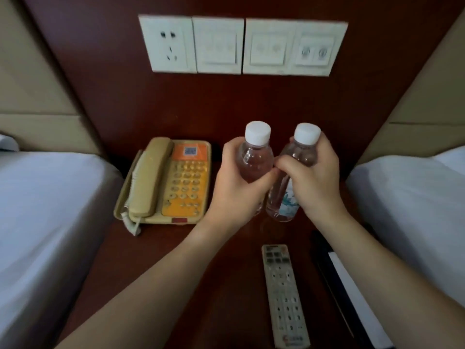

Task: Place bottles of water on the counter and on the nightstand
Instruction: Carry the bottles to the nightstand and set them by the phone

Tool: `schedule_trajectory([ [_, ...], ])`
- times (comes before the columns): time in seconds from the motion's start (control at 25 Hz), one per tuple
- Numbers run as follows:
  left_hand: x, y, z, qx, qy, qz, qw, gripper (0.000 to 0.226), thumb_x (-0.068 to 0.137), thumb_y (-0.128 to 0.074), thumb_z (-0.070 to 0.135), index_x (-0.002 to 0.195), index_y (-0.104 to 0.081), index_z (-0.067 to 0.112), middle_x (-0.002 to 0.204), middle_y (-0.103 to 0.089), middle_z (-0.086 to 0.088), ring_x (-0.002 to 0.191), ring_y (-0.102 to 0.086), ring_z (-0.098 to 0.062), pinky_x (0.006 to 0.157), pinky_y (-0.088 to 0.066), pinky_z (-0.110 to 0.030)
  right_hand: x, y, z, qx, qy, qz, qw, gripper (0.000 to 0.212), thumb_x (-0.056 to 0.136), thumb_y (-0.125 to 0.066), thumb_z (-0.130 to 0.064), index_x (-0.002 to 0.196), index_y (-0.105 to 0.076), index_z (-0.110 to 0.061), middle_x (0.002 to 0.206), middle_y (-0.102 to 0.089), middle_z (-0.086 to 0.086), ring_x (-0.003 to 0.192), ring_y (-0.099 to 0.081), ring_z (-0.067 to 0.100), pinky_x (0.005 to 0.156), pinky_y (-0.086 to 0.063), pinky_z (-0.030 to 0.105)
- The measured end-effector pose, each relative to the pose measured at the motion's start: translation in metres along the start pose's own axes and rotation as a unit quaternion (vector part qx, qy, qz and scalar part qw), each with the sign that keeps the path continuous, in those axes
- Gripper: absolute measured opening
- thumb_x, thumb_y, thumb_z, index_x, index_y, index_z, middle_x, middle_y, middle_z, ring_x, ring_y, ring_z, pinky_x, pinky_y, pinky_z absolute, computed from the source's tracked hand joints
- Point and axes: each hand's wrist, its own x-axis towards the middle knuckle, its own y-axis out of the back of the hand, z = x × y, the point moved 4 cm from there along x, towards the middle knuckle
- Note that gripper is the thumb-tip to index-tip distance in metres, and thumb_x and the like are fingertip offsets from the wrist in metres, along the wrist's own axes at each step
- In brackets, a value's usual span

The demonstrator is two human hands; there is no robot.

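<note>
Two clear water bottles with white caps stand side by side on the dark red-brown nightstand (226, 285), toward its back. My left hand (236, 182) is wrapped around the left bottle (254, 157). My right hand (312, 180) grips the right bottle (284, 200), which has a white and teal label and leans slightly left. The thumbs of both hands touch between the bottles. Whether the bottle bases rest on the nightstand surface is partly hidden by my hands.
A beige telephone (166, 180) with an orange keypad sits left of the bottles. A white remote control (283, 295) lies in front, beside a black folder with white paper (344, 285). Beds with white sheets flank both sides (42, 222) (415, 202). Wall switches and a socket (241, 45) are above.
</note>
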Motion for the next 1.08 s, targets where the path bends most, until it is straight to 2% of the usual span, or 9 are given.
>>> schedule_trajectory([
  [0.16, -0.004, -0.002, -0.038, -0.008, -0.022, -0.001, 1.000, 0.057, 0.080, -0.078, 0.006, 0.126, -0.047, 0.017, 0.105, -0.063, 0.010, 0.099, -0.067, -0.003, 0.082, -0.054, -0.019, -0.008, -0.003, 0.031, 0.013, 0.030, -0.016, 0.999, 0.029, 0.069, -0.073, -0.001, 0.092, -0.057, -0.005, 0.078, -0.062, 0.011, 0.070, -0.063, 0.019, 0.066, -0.054, 0.032],
  [0.24, -0.002, -0.001, -0.042, -0.011, -0.035, -0.012, 0.999, 0.057, 0.079, -0.079, 0.007, 0.126, -0.047, 0.019, 0.105, -0.064, 0.011, 0.101, -0.068, -0.004, 0.082, -0.055, -0.021, -0.011, -0.001, 0.035, 0.016, 0.035, -0.024, 0.999, 0.031, 0.071, -0.074, 0.001, 0.096, -0.058, -0.008, 0.080, -0.064, 0.009, 0.074, -0.065, 0.013, 0.066, -0.054, 0.023],
  [0.32, -0.002, 0.001, -0.049, -0.002, -0.025, -0.044, 0.999, 0.063, 0.078, -0.081, 0.013, 0.127, -0.044, 0.025, 0.109, -0.065, 0.013, 0.106, -0.067, -0.005, 0.086, -0.056, -0.026, -0.016, 0.005, 0.039, 0.022, 0.024, -0.052, 0.998, 0.040, 0.073, -0.075, 0.004, 0.102, -0.058, -0.019, 0.085, -0.067, -0.003, 0.081, -0.067, 0.008, 0.069, -0.054, 0.020],
  [0.48, -0.025, 0.009, -0.076, 0.165, 0.002, -0.012, 0.986, 0.071, 0.069, -0.086, 0.037, 0.129, -0.049, 0.027, 0.124, -0.053, 0.007, 0.118, -0.056, -0.009, 0.097, -0.053, -0.032, -0.024, 0.020, 0.060, -0.058, -0.026, -0.152, 0.986, 0.074, 0.070, -0.078, 0.002, 0.124, -0.046, -0.038, 0.109, -0.068, -0.015, 0.107, -0.066, 0.006, 0.087, -0.054, 0.030],
  [0.6, -0.032, 0.012, -0.083, 0.201, -0.012, -0.008, 0.979, 0.061, 0.072, -0.083, 0.036, 0.125, -0.054, 0.027, 0.114, -0.056, 0.012, 0.110, -0.057, -0.006, 0.093, -0.054, -0.031, -0.029, 0.023, 0.073, -0.151, -0.070, -0.185, 0.969, 0.075, 0.066, -0.084, -0.010, 0.126, -0.047, -0.035, 0.114, -0.069, -0.012, 0.108, -0.065, 0.004, 0.095, -0.053, 0.036],
  [0.76, -0.023, 0.012, -0.083, 0.208, -0.002, -0.021, 0.978, 0.061, 0.077, -0.081, 0.029, 0.131, -0.052, 0.028, 0.117, -0.057, 0.013, 0.107, -0.058, 0.001, 0.090, -0.051, -0.017, -0.030, 0.021, 0.074, -0.209, -0.070, -0.166, 0.961, 0.067, 0.064, -0.089, -0.018, 0.118, -0.051, -0.032, 0.104, -0.068, -0.018, 0.095, -0.064, -0.004, 0.079, -0.051, 0.017],
  [0.84, -0.014, 0.012, -0.084, 0.187, 0.021, -0.026, 0.982, 0.059, 0.080, -0.079, 0.026, 0.130, -0.049, 0.031, 0.113, -0.060, 0.019, 0.100, -0.059, 0.010, 0.083, -0.049, -0.007, -0.023, 0.016, 0.073, -0.206, -0.061, -0.143, 0.966, 0.066, 0.064, -0.090, -0.021, 0.115, -0.050, -0.033, 0.101, -0.065, -0.019, 0.094, -0.062, -0.004, 0.073, -0.048, 0.013],
  [0.96, 0.003, 0.014, -0.091, 0.175, 0.036, -0.061, 0.982, 0.060, 0.083, -0.076, 0.029, 0.133, -0.044, 0.031, 0.111, -0.063, 0.020, 0.096, -0.059, 0.017, 0.078, -0.047, -0.005, -0.008, 0.004, 0.081, -0.226, -0.037, -0.083, 0.970, 0.063, 0.064, -0.090, -0.029, 0.114, -0.051, -0.029, 0.109, -0.068, -0.010, 0.098, -0.066, 0.009, 0.078, -0.055, 0.026],
  [1.08, 0.018, 0.013, -0.097, 0.201, 0.035, -0.077, 0.976, 0.061, 0.075, -0.082, 0.032, 0.128, -0.050, 0.031, 0.120, -0.056, 0.016, 0.112, -0.057, 0.003, 0.094, -0.049, -0.021, 0.008, -0.003, 0.087, -0.253, -0.025, -0.048, 0.966, 0.063, 0.062, -0.090, -0.033, 0.110, -0.051, -0.025, 0.100, -0.067, -0.010, 0.095, -0.068, 0.016, 0.075, -0.054, 0.032],
])
